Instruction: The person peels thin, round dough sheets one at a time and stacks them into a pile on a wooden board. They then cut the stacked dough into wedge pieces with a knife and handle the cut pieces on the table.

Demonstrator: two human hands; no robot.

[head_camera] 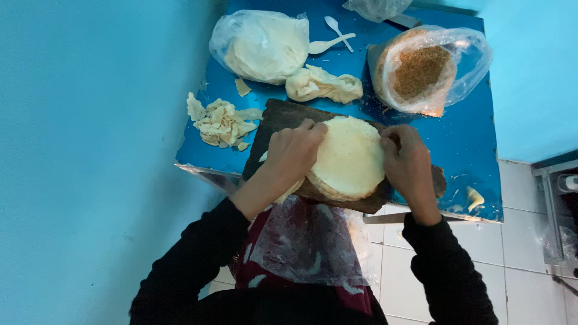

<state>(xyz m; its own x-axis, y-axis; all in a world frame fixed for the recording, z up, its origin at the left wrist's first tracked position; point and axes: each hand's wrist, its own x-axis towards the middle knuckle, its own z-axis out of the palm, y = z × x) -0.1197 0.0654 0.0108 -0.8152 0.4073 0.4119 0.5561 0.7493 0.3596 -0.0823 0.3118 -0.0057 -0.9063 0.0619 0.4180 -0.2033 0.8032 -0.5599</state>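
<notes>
1. A blue table (463, 150) stands against a blue wall, over white floor tiles
2. A round dough stack (349, 157) lies on a dark board (283, 117)
3. The left hand (293, 153) and right hand (406, 161) each grip an edge of it; it looks like shaping or trimming, which calls for even pressure from both sides
4. Behind lie scraps (220, 122), a dough bag (260, 45), a spoon (328, 43) and a crumb bag (421, 69)
5. The fingertips are hidden, as is the stack's underside

Both hands (293, 153) (407, 161) on round dough stack (349, 157), dark board (283, 117)
</notes>
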